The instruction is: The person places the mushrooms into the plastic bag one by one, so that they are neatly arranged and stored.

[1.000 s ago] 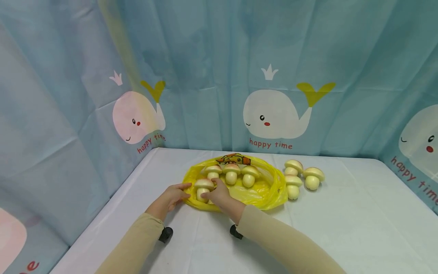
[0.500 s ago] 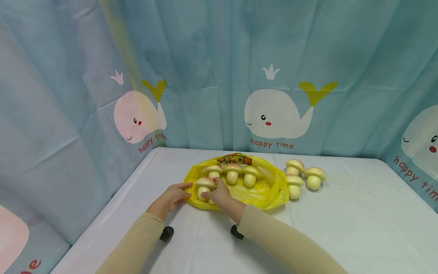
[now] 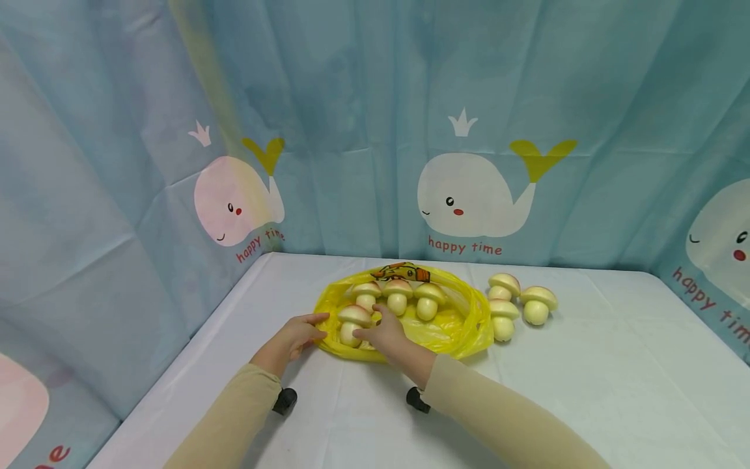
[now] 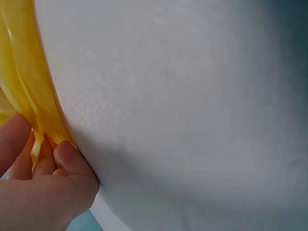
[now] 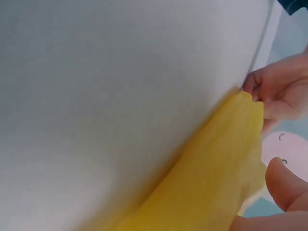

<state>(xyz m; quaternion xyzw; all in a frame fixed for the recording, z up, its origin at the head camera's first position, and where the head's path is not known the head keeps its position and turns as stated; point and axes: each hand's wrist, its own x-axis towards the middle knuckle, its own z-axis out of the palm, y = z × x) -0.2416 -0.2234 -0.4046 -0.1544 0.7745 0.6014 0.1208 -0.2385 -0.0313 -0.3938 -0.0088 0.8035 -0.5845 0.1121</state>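
"What's the left grip point(image 3: 295, 335) doing?"
"Pinching the bag point(image 3: 436, 335) at its left edge."
"And the right grip point(image 3: 388, 333)?"
"Spread apart — perhaps touching the front mushroom point(image 3: 353, 316) inside the bag."

Soft light; 2 wrist views seem hazy.

This looks like a small draped booth or staged corner; what kind of building holds it cannot be told. Pale-blue curtains point(image 3: 363, 85) hang close behind the desk point(image 3: 586, 384) and along both its sides, printed with smiling whales point(image 3: 469, 202), little crowns point(image 3: 463, 124) and the red words "happy time" point(image 3: 465, 245) (rather a nursery pattern). A creased white cover point(image 3: 351, 417) lies over the desk.
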